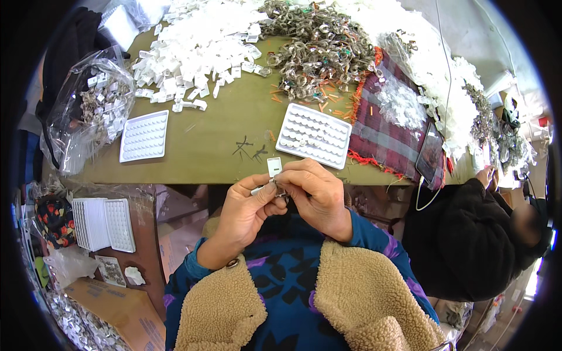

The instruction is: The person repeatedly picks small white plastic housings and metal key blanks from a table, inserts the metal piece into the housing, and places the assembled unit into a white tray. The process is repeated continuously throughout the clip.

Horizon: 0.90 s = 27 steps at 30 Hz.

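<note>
A small white plastic housing (pixel 274 165) with a dark slot stands up from between my fingertips, just past the table's near edge. My left hand (pixel 239 209) is closed, thumb and fingers pinching at the lower end of this white piece. From the other side my right hand (pixel 319 196) is closed too, its fingertips meeting the left ones at the piece. Small metallic-looking bits show under the fingers, too hidden to name. Beyond my right hand lies a white tray (pixel 291 151) holding rows of small round white parts.
Another white tray (pixel 144 137) lies at left. Behind are piles of white housings (pixel 196 50) and tangled grey wire-like parts (pixel 322 50). A plaid cloth (pixel 374 117) bears clear plastic pieces and a phone (pixel 430 153). Stacked trays (pixel 120 225) stand lower left. A person (pixel 468 240) sits at right.
</note>
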Tool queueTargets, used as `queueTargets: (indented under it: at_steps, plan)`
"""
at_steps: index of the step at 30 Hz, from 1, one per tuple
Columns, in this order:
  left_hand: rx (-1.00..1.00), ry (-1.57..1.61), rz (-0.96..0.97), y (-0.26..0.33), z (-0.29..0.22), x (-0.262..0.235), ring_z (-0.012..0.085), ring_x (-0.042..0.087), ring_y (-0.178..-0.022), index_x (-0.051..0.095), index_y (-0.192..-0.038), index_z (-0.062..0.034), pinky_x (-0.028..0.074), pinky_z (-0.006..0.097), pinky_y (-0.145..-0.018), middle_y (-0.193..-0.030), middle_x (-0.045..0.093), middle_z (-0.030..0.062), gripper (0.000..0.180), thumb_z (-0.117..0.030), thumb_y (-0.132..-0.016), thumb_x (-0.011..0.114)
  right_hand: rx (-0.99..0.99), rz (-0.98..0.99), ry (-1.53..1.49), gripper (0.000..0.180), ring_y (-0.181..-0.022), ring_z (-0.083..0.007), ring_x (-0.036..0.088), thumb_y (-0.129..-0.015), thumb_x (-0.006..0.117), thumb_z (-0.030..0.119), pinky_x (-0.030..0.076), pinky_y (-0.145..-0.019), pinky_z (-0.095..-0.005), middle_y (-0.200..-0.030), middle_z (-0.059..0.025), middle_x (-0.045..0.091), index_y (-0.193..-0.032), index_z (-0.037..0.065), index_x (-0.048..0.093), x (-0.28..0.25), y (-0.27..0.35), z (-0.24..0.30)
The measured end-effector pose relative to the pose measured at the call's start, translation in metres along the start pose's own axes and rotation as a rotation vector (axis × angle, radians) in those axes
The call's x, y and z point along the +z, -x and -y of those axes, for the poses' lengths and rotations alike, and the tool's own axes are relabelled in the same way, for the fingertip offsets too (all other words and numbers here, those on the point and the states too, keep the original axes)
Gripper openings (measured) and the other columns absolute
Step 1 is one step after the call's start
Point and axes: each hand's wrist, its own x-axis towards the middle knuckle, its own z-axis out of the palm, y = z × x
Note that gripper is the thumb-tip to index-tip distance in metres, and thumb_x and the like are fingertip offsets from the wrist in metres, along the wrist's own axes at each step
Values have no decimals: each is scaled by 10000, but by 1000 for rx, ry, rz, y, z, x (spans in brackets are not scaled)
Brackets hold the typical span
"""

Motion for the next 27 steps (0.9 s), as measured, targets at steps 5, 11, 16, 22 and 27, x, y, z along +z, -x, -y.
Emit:
queueTargets:
  at_steps: [5, 11, 16, 22, 27]
  plan:
    - [-10, 25, -45, 7, 2, -6, 158, 683, -751, 640, -1129, 38, 611, 309, -689, -890, 691, 100, 215, -107, -973, 612, -123, 200, -66, 299, -779, -312, 643, -708, 664, -75, 514, -661, -377, -861, -127, 652, -999, -5, 665, -3, -9, -11]
    - [89, 57, -127, 4, 1, -11, 175, 690, -729, 646, -1067, 50, 610, 306, -681, -876, 698, 116, 200, -114, -953, 645, -398, 107, 216, 454, -804, -246, 665, -708, 660, -6, 499, -715, -357, -899, -91, 677, -1159, -44, 633, 17, -5, -7]
    - [90, -23, -146, 11, -15, -8, 178, 688, -712, 653, -1019, 44, 604, 305, -660, -882, 697, 125, 162, -96, -939, 658, -136, 148, 1, 505, -817, -252, 659, -802, 636, -42, 495, -771, -345, -983, -109, 689, -1300, -36, 551, 9, -3, 6]
    - [-45, -189, -32, 16, -26, 1, 147, 656, -651, 671, -1016, 22, 560, 258, -585, -901, 700, 128, 146, -62, -896, 674, 672, 190, -494, 235, -741, -101, 605, -890, 698, 55, 489, -619, -258, -908, -88, 653, -1085, -43, 609, 12, -6, 8]
    - [-172, -8, 9, 14, -17, -7, 84, 600, -605, 649, -1045, 20, 511, 223, -513, -823, 660, 62, 215, -123, -900, 717, 238, 149, -250, 122, -714, -159, 626, -831, 740, 38, 489, -603, -290, -850, -88, 639, -898, -9, 649, 9, -7, 0]
